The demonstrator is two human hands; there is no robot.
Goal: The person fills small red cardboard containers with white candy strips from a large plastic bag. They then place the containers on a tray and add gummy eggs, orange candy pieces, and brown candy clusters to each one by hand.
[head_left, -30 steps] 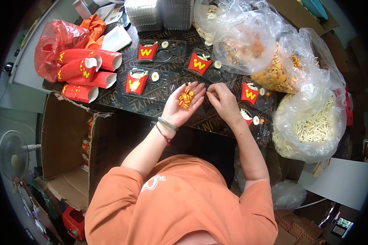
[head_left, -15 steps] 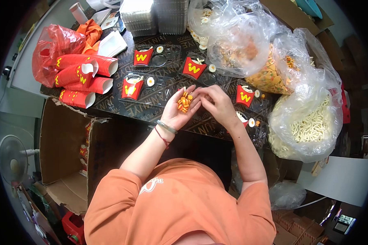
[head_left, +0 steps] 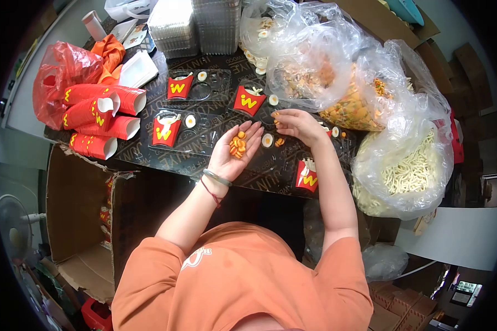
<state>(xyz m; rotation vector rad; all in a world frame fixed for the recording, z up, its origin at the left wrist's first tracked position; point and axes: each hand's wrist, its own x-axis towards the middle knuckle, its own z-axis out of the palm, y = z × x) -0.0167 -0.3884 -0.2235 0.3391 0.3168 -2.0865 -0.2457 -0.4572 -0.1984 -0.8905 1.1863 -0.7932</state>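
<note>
My left hand is palm up, cupping a small heap of orange pieces. My right hand pinches more orange bits beside a clear tray that holds a red fries carton and a fried-egg piece. Just below that hand lie another egg piece and a few orange pieces. A fries carton sits left of my right forearm; another is partly hidden behind it. Two trays with cartons and eggs are left of my hands.
Stacked red cartons and a red bag sit at left. Clear tray stacks stand at the back. Plastic bags of mixed pieces and pale fries are at right. A cardboard box stands below the table edge.
My right hand has moved away from the left palm toward the trays, now with orange bits at its fingertips. The left hand still holds its heap. The whole view has shifted slightly.
</note>
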